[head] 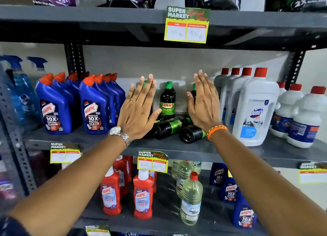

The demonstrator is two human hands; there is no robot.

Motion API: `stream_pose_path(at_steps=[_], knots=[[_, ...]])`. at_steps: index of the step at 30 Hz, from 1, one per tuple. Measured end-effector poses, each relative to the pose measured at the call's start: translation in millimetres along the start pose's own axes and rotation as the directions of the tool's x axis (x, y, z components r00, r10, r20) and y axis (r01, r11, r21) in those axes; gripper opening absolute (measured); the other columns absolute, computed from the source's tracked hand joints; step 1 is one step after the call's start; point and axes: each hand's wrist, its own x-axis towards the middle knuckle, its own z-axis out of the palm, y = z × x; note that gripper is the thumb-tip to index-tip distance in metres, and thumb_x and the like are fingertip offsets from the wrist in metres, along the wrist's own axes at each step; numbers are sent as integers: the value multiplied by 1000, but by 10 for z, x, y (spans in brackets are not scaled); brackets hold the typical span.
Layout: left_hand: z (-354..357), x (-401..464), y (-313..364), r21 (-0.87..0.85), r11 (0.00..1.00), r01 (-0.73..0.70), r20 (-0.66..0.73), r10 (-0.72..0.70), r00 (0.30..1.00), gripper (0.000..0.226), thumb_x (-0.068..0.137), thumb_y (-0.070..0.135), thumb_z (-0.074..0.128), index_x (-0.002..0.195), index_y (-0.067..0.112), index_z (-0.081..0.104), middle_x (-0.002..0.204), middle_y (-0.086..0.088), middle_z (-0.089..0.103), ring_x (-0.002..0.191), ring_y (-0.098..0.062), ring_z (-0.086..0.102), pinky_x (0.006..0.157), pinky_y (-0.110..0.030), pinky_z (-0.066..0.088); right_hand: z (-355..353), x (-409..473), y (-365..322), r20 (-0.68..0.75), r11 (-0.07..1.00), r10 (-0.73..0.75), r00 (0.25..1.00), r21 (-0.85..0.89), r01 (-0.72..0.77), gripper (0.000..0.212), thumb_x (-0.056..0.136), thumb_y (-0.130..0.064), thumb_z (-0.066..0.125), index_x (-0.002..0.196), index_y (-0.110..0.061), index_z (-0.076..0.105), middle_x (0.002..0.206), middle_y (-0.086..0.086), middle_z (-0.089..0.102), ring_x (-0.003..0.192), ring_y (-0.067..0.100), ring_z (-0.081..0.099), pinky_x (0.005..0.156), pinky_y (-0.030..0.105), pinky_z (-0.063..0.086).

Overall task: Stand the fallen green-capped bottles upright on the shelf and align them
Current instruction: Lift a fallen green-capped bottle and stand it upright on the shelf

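A grey metal shelf (177, 147) is seen from the front. At the far left, blue plastic Harpic bottles with orange-red caps (53, 106) are lined up. Just beside them, the left hand (139, 110), with a silver watch (119, 133) at its wrist, is raised flat, its fingers (148, 87) stretched out and nearly together, gripping nothing. Between the hands, one dark bottle with a green cap and a green Sunny label (167, 99) is stood upright; in front of it, two dark green-labelled bottles (169, 127) are lain on their sides. The right hand (205, 103), banded in orange, is likewise held flat and empty. White Domex bottles with red caps (254, 108) are stood at the right.
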Motion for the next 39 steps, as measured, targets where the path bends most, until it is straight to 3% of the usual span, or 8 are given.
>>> stream_pose_path(at_steps=[5, 10, 16, 19, 22, 26, 32, 39], knots=[[127, -438, 124, -23, 999, 41, 41, -41, 998, 76, 103, 44, 38, 163, 7, 11, 172, -9, 4, 160, -25, 1, 129, -47, 6, 126, -170, 230, 56, 945, 320, 946, -83, -315, 53, 96, -37, 43, 136, -2, 47, 131, 22, 61, 122, 40, 52, 102, 47, 41], [319, -932, 60, -45, 996, 74, 103, -69, 992, 73, 102, 44, 36, 162, 6, 19, 171, -10, 14, 159, -25, 8, 129, -45, 7, 267, -330, 373, 341, 731, 667, 662, -132, -669, 78, 91, -54, 52, 141, 4, 37, 145, 31, 44, 135, 48, 39, 106, 51, 38], [515, -1363, -111, -76, 994, 74, 114, -65, 991, 65, 103, 43, 33, 157, 6, 34, 165, -11, 32, 155, -26, 24, 129, -41, 10, 344, -288, 381, 522, 639, 699, 489, -147, -755, 80, 88, -71, 47, 122, -1, 66, 139, 20, 59, 127, 39, 55, 106, 45, 46], [573, -1420, -134, -83, 996, 34, 89, -26, 996, 58, 102, 41, 37, 147, 9, 53, 155, -8, 49, 145, -26, 44, 123, -42, 26, 382, -273, 392, 530, 481, 733, 426, 38, -876, 50, 68, -65, 69, 81, -17, 65, 114, 12, 72, 100, 32, 68, 84, 47, 62], [589, -1413, -126, -104, 993, 64, 69, -57, 996, 52, 101, 44, 37, 130, 12, 66, 136, -5, 67, 122, -28, 62, 99, -44, 41, 344, -298, 366, 554, 369, 735, 390, 155, -917, 42, 66, -51, 78, 85, -16, 64, 100, 8, 70, 89, 26, 69, 69, 41, 64], [601, -1406, -107, -88, 994, 71, 50, -67, 997, 49, 100, 44, 39, 125, 13, 68, 125, -3, 71, 111, -27, 66, 88, -42, 40, 380, -331, 465, 520, 314, 757, 397, 244, -918, 75, 52, -57, 80, 107, -8, 65, 110, 8, 72, 98, 28, 70, 86, 49, 61], [651, -1427, -122, -70, 996, 58, 29, -57, 998, 49, 98, 43, 41, 126, 13, 68, 124, -4, 72, 110, -26, 67, 87, -41, 39, 292, -298, 462, 491, 223, 744, 453, 457, -861, 24, 83, -27, 76, 80, -8, 62, 87, 8, 72, 81, 22, 71, 83, 37, 59], [672, -1419, -114, -47, 997, 63, -18, -64, 998, 46, 96, 40, 43, 122, 13, 70, 120, -4, 74, 103, -27, 68, 84, -42, 38, 340, -242, 573, 376, 340, 657, 653, 625, -702, 21, 80, -14, 81, 93, -3, 68, 78, 1, 68, 68, 7, 67, 72, 25, 58]])
